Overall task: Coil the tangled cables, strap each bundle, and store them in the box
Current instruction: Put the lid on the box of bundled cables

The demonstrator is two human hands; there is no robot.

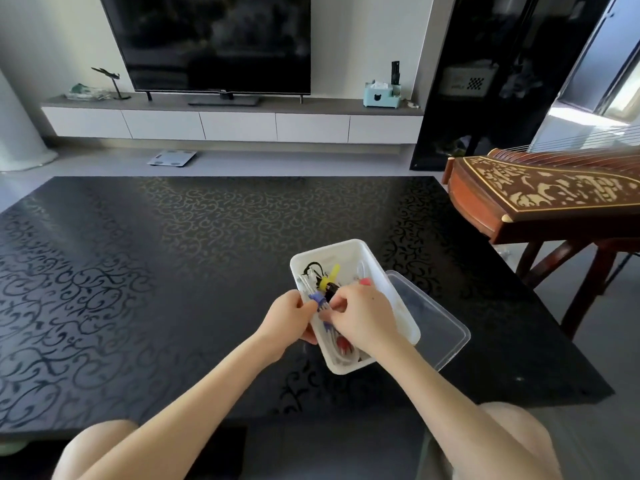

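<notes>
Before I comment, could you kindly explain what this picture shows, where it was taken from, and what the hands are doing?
There is no machine here: a person works with bare hands, and one wide-angle camera on their head looks forward and down. That is why both arms come in from the bottom edge. On the black table stands a white box, with its clear lid lying beside it on the right. In the box lie coiled cables, one with a yellow strap. The left hand grips the box's near left wall. The right hand pinches a white bundle with a purple strap, low over the box. Behind are a TV and a stringed instrument on a stand.
</notes>
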